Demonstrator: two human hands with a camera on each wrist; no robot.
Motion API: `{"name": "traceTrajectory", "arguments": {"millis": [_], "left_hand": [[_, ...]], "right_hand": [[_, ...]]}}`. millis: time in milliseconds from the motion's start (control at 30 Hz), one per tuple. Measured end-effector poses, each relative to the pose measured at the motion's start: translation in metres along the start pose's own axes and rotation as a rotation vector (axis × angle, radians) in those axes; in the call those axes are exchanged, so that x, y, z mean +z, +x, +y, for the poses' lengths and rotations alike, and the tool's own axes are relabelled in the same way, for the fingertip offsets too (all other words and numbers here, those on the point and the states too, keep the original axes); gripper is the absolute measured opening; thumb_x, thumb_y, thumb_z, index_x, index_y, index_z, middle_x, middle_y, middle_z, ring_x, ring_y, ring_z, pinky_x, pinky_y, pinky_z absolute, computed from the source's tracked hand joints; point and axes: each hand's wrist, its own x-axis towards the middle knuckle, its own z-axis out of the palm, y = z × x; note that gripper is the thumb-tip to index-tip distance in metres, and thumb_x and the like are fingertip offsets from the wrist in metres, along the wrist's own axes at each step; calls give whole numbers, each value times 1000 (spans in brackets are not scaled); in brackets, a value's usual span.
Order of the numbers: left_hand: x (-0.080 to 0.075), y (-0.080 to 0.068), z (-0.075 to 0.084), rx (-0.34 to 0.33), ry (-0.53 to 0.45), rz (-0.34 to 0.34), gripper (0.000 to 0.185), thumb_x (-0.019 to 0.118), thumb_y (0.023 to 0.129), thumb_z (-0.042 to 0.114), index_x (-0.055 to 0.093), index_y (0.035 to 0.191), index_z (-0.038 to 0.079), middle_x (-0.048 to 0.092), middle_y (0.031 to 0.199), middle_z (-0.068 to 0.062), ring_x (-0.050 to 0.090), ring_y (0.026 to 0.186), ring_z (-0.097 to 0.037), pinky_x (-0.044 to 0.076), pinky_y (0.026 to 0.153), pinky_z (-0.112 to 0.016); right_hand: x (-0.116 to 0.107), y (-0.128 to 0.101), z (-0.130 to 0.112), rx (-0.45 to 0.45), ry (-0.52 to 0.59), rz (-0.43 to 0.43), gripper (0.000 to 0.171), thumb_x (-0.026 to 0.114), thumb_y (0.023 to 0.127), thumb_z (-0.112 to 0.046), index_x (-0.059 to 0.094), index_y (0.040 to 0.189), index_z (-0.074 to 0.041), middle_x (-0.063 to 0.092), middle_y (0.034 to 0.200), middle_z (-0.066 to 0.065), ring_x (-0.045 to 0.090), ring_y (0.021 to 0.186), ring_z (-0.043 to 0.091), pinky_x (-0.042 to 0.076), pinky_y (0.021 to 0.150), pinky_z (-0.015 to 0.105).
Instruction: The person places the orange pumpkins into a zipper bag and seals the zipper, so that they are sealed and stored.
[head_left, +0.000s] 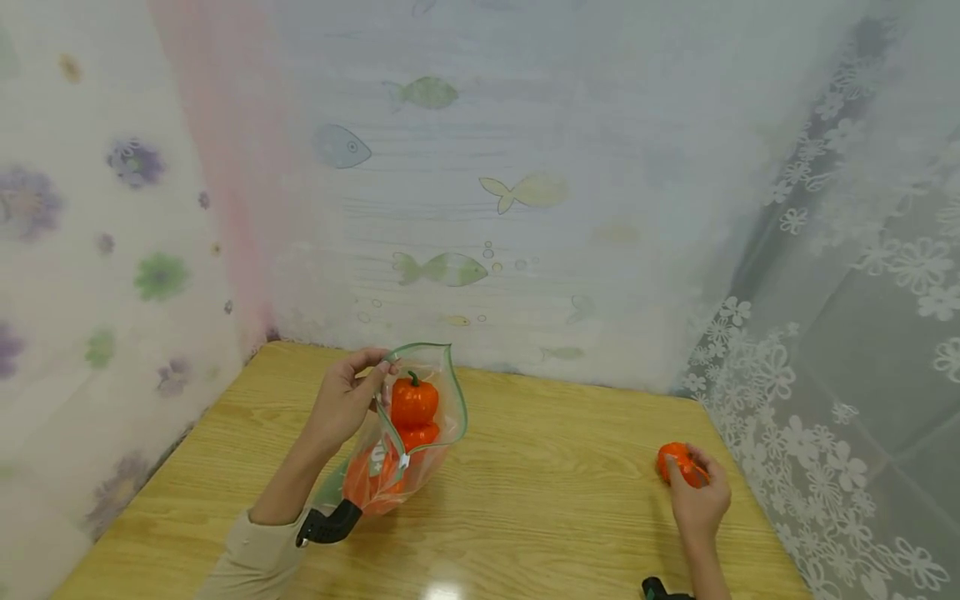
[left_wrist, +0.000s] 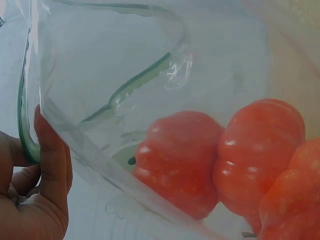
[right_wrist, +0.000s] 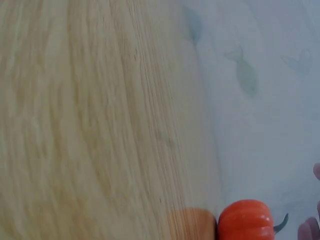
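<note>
My left hand (head_left: 343,404) pinches the green-edged rim of a clear zip-top bag (head_left: 452,400), whose mouth gapes upward. Several shiny orange mini pumpkins (head_left: 415,403) are stacked inside it. The left wrist view shows the pumpkins (left_wrist: 180,162) through the plastic, beside the thumb and fingers on the rim. Over at the right, my right hand (head_left: 701,500) is spread just above another mini pumpkin (head_left: 677,451) on the table. In the right wrist view, that pumpkin (right_wrist: 246,221) stands stem up, with a gap between it and the fingertips (right_wrist: 311,229).
The wood-grain table (head_left: 547,500) meets a fish-print curtain (head_left: 525,275) at its back edge. A flower-print cloth (head_left: 135,275) hangs along the left, and a lace curtain (head_left: 862,400) along the right. Black wrist mounts (head_left: 330,523) sit on both arms.
</note>
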Motion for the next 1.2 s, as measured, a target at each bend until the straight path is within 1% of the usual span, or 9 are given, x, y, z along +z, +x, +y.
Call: {"name": "traceTrajectory", "arguments": {"millis": [67,167,267,333,433,533,800,1000,1200], "left_hand": [[0,0,-1,6,4,1,26,50,108,12,62,120,-7,63,99,-12,58,61,-9,55,55,-25],[0,-1,-1,9,7,2,24,51,108,12,63,119,-6,63,99,-14,59,61,-9,55,55,-25],[0,-1,-2,13,0,1,23,51,108,11,63,118,-6,63,99,-17,59,61,-8,55,54,-25],[0,-1,-2,14,-6,1,23,51,108,11,63,118,-7,63,99,-17,59,60,-8,55,54,-25],[1,-1,-2,15,-10,-1,23,50,108,10,62,118,-7,63,99,-19,58,60,-8,55,54,-25],[1,-1,-2,16,-13,-1,23,50,108,10,62,118,-7,62,99,-20,58,60,-8,55,54,-25],[1,-1,-2,11,-9,3,24,51,108,12,62,119,-7,63,99,-18,59,61,-8,55,54,-26],[1,-2,-1,21,0,3,24,51,108,13,63,117,-6,62,97,-18,59,60,-9,54,54,-26],[1,-3,0,28,3,2,24,51,108,13,63,118,-6,62,96,-20,59,60,-10,54,54,-26]], "right_hand": [[-4,4,3,-17,-49,65,34,80,82,5,70,114,8,58,104,-13,53,103,4,40,92,15],[-9,8,7,-6,-114,92,41,81,78,7,68,116,11,64,111,8,53,117,28,33,108,40],[-15,11,10,88,-176,20,54,79,80,3,58,129,13,53,132,33,36,134,50,19,117,61],[-19,13,12,185,-212,-52,67,78,83,-2,47,140,13,38,145,39,23,141,55,15,116,67],[-21,16,16,321,-267,-149,84,78,87,-13,31,152,10,22,156,39,12,146,56,15,115,71],[-22,20,21,387,-289,-209,95,78,88,-22,20,156,10,16,158,40,10,146,58,17,116,71],[-22,27,30,461,-246,-309,99,75,93,-27,11,156,15,17,158,41,24,143,58,28,117,66],[-21,29,33,512,-212,-323,102,74,93,-31,8,157,13,13,160,39,23,145,56,28,117,64],[-21,33,36,512,-205,-353,103,76,92,-31,9,157,12,15,159,40,24,145,55,29,117,64]]}}
